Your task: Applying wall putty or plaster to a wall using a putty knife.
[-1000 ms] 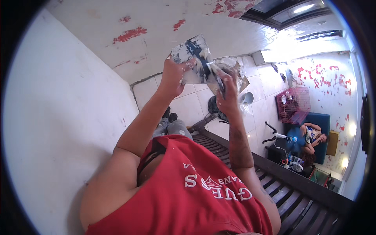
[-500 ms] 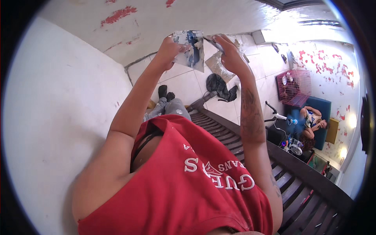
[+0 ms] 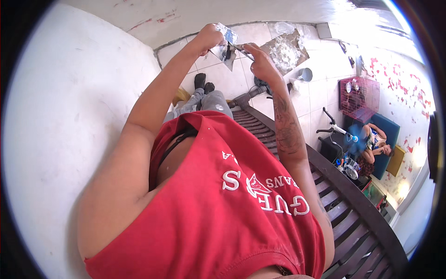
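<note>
Both arms are stretched out in front of the person, away from the chest, and the hands meet over the tiled floor (image 3: 320, 93). The left hand (image 3: 210, 38) sits at the end of a long, nearly straight bare arm that runs up along the white wall (image 3: 69, 116). Its fingers are curled shut on the upper edge of a crumpled wrapper (image 3: 226, 44), a shiny silvery sheet with blue and dark print. The right hand (image 3: 261, 63) comes in from the other side on a tattooed forearm, bent slightly at the wrist. Its fingers are pinched narrow on the wrapper's right edge, where a thin dark strip runs between the two hands. So the wrapper hangs in the air between both hands, held taut and creased, well above the floor and just in front of the person's feet.

The person wears a red top (image 3: 232, 209) with white lettering and grey trousers, legs stretched forward, dark shoes (image 3: 203, 83) near the wall. They sit on a dark slatted bench (image 3: 353, 218) that curves away to the right.

Beyond the hands, a flat brown board (image 3: 284, 49) lies on the tiles with pale shredded stuff heaped on it. A white cup (image 3: 305, 74) lies on its side nearby. Further right stand a pink wire cage (image 3: 357, 97) and a blue seat where another person (image 3: 374, 144) sits.
</note>
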{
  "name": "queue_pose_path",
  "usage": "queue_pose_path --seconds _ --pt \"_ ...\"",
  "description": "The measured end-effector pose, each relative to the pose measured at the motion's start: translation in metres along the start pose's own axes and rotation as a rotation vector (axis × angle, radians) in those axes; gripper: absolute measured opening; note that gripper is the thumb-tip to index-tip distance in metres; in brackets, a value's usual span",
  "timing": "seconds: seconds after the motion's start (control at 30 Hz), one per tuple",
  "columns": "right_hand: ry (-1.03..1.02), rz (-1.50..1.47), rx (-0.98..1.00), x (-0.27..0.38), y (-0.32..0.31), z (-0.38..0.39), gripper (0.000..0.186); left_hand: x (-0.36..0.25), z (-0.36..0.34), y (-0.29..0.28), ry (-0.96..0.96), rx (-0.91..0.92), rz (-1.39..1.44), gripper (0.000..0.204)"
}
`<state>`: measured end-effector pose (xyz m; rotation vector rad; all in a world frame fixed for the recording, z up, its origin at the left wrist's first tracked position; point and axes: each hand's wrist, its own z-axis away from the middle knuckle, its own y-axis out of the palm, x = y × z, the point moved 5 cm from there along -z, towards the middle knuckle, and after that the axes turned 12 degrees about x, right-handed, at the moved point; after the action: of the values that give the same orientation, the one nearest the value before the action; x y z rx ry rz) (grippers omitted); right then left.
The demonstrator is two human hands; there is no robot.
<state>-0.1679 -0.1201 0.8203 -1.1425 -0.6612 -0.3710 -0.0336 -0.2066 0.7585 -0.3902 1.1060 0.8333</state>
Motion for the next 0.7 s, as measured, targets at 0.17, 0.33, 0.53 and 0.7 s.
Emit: queue_pose_path --seconds 0.17,0.33,0.53,0.7 --pt "-0.076 -0.071 0.038 0.003 0.015 0.008 0.048 0.004 0.000 -0.005 -0.010 -0.064 -0.041 0.035" --pt "-0.012 -0.108 0.062 0.004 0.029 0.012 0.049 0.019 -0.001 -0.012 -0.208 0.001 -0.045 0.022" --pt "-0.052 -0.146 0.159 0.009 0.058 0.004 0.051 0.051 -0.002 -0.031 -0.288 -0.003 -0.007 0.017" --pt "-0.077 -0.171 0.217 0.000 0.072 0.002 0.051 0.068 -0.003 -0.030 -0.362 -0.044 0.165 0.021"
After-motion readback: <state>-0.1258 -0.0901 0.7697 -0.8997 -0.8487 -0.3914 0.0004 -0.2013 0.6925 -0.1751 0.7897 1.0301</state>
